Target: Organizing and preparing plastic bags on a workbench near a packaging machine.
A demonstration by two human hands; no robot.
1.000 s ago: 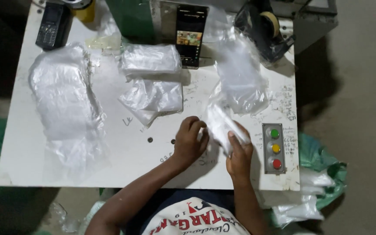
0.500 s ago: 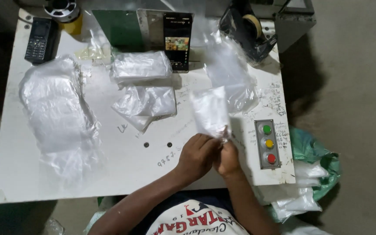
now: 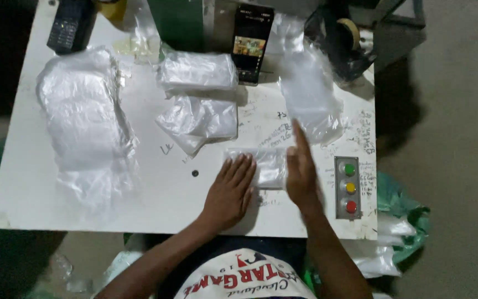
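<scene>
A small clear plastic bag [image 3: 269, 166] lies flat on the white table [image 3: 156, 199] near its front edge. My left hand [image 3: 230, 191] rests flat on the bag's left end, fingers spread. My right hand [image 3: 301, 169] is pressed flat along the bag's right end, fingers straight and pointing away from me. Neither hand grips anything.
A big heap of clear bags [image 3: 87, 127] lies at the left, two smaller stacks [image 3: 197, 72] [image 3: 200, 119] in the middle, another pile [image 3: 311, 94] at the right. A phone [image 3: 252, 41] leans at the back. A three-button box [image 3: 349, 187] sits right; a tape dispenser [image 3: 347, 39] behind.
The bag was held up in both hands near the table edge; now it lies flat on the table with both hands open and pressing on it.
</scene>
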